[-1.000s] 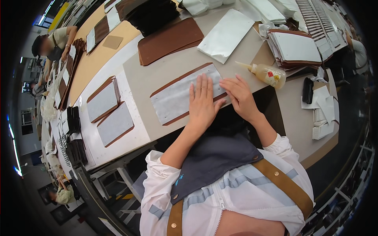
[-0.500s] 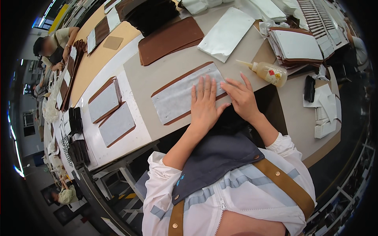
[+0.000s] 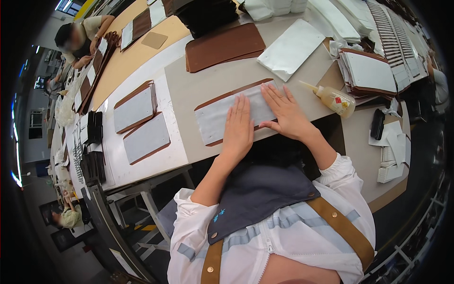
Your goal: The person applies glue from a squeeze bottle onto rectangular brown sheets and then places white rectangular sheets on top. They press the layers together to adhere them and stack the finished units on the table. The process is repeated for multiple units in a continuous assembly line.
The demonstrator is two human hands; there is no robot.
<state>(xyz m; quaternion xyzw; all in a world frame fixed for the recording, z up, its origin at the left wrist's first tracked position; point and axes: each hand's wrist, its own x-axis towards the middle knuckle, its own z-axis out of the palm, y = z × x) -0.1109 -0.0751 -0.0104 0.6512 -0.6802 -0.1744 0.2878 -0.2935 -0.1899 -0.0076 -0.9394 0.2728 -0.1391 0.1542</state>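
A brown leather-like panel with a pale grey-white sheet [image 3: 213,119] laid over it lies on the table in front of me. Brown strips of the panel show along its far and near edges. My left hand [image 3: 239,125] rests flat on the middle of the sheet, fingers outstretched. On the sheet's right end lies my right hand [image 3: 287,112], its fingers also stretched out and the thumb pointing toward the left hand. Neither hand holds anything. To the right of the panel a squeeze bottle [image 3: 336,100] of yellowish liquid lies on its side, its thin nozzle pointing left.
Brown panels [image 3: 224,45] and a loose white sheet [image 3: 291,48] lie beyond. At left are stacked lined panels [image 3: 135,113]; at right, a taller stack [image 3: 369,71] and a black stapler-like object [image 3: 377,124]. A co-worker [image 3: 85,40] works at far left.
My right hand has moved from the sheet's right edge onto its surface and flattened. The left hand has slid slightly toward the near edge. The whole view has shifted a little.
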